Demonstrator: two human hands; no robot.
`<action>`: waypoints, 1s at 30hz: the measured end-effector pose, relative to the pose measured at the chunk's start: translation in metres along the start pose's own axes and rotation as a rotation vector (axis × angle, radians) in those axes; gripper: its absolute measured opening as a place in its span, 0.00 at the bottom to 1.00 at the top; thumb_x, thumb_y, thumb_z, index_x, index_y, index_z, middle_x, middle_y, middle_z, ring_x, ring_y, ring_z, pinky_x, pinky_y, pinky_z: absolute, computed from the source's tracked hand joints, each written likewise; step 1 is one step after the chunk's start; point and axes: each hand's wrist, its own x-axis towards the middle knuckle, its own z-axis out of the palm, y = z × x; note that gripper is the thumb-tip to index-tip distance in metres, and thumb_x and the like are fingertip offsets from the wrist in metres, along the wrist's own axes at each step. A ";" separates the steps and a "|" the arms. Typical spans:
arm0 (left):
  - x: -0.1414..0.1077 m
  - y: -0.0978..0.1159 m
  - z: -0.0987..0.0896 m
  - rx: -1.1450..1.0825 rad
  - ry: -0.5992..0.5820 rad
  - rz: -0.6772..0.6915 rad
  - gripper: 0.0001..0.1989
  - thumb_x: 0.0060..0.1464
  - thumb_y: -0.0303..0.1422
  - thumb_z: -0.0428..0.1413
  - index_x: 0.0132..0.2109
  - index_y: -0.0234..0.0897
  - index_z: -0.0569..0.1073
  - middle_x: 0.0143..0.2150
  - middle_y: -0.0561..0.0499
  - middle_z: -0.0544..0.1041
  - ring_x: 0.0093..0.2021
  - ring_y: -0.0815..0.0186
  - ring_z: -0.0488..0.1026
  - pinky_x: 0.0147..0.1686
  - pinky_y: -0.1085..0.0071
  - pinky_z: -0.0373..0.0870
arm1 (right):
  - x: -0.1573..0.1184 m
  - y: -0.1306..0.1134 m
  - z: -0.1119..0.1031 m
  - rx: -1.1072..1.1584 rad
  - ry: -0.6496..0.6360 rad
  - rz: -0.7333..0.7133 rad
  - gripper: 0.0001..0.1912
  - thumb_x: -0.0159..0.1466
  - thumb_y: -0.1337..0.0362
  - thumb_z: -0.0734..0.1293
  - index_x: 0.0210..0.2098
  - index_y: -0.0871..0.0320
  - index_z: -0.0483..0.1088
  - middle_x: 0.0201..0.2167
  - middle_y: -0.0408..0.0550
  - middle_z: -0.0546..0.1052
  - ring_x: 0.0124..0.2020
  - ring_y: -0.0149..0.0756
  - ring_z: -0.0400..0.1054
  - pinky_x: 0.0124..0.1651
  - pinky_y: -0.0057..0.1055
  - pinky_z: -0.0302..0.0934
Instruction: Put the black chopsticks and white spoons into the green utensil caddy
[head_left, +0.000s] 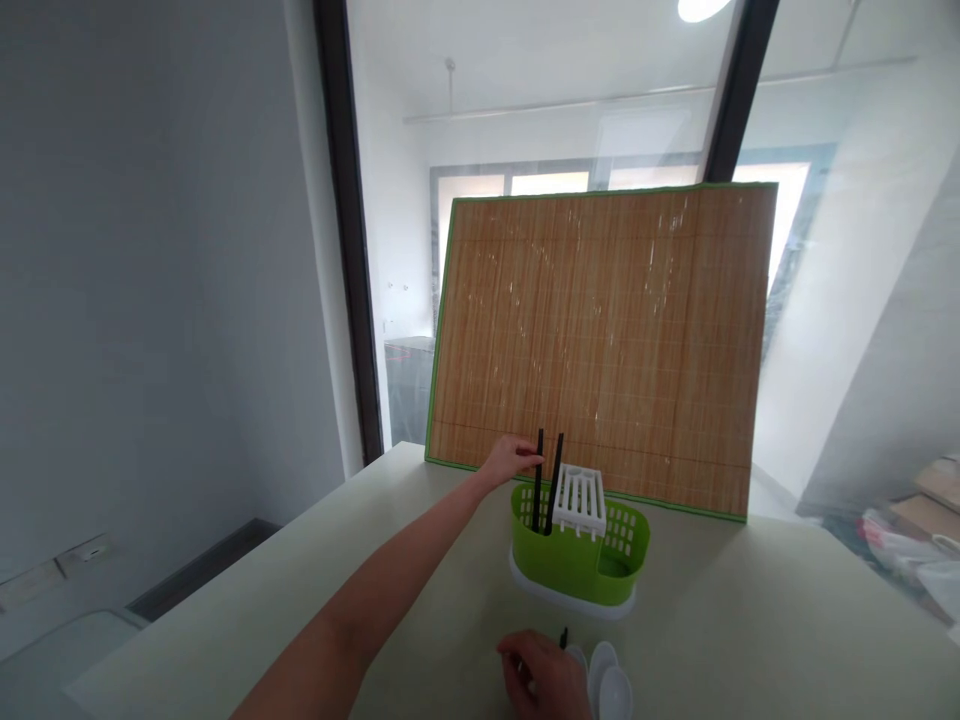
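A green basket (570,570) with a white base stands on the table, a white slotted rack (580,500) across its top. Two black chopsticks (556,480) stand upright in its left compartment. My left hand (511,459) reaches over the basket's left end, fingers pinched at the upper part of the left chopstick. Near the front edge of the view, my right hand (544,675) is curled, with several white spoons (615,692) beside it and a small dark tip showing just above. What the right fingers hold, if anything, is hidden.
Behind the basket a bamboo mat (600,340) with green edging leans upright against the glass. The pale table (720,620) extends to both sides. A grey wall is on the left, and boxes and bags (934,530) lie at the far right beyond the table.
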 end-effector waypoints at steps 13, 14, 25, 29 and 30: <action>0.016 -0.017 0.019 -0.047 -0.082 -0.023 0.17 0.43 0.42 0.61 0.30 0.28 0.76 0.25 0.50 0.74 0.27 0.68 0.71 0.29 0.72 0.69 | -0.001 -0.003 -0.001 -0.060 -0.001 -0.014 0.10 0.58 0.70 0.60 0.36 0.52 0.68 0.26 0.41 0.75 0.24 0.32 0.69 0.29 0.24 0.59; 0.016 -0.017 0.019 -0.049 -0.086 -0.025 0.17 0.43 0.41 0.61 0.30 0.28 0.76 0.25 0.50 0.74 0.28 0.68 0.71 0.29 0.72 0.70 | -0.001 -0.003 -0.001 -0.066 -0.004 -0.019 0.10 0.58 0.70 0.60 0.36 0.52 0.68 0.27 0.41 0.75 0.24 0.32 0.70 0.29 0.24 0.58; 0.016 -0.012 0.023 -0.063 -0.161 -0.032 0.13 0.44 0.35 0.60 0.36 0.29 0.78 0.30 0.50 0.77 0.30 0.69 0.72 0.33 0.72 0.70 | -0.003 0.002 0.002 -0.081 0.004 -0.050 0.11 0.56 0.71 0.60 0.36 0.52 0.68 0.26 0.40 0.75 0.25 0.31 0.69 0.28 0.23 0.57; 0.013 -0.013 0.024 -0.047 -0.180 -0.035 0.13 0.44 0.34 0.60 0.37 0.30 0.79 0.29 0.50 0.78 0.27 0.69 0.72 0.29 0.72 0.70 | -0.004 0.003 0.004 -0.078 0.018 -0.068 0.11 0.56 0.71 0.60 0.36 0.52 0.68 0.25 0.40 0.74 0.24 0.31 0.69 0.28 0.24 0.56; 0.012 -0.013 0.024 -0.042 -0.176 -0.033 0.13 0.43 0.34 0.60 0.37 0.31 0.79 0.29 0.50 0.78 0.27 0.69 0.72 0.29 0.72 0.70 | -0.003 0.003 0.004 -0.078 0.025 -0.070 0.11 0.56 0.71 0.60 0.36 0.52 0.68 0.25 0.40 0.74 0.24 0.31 0.69 0.28 0.24 0.56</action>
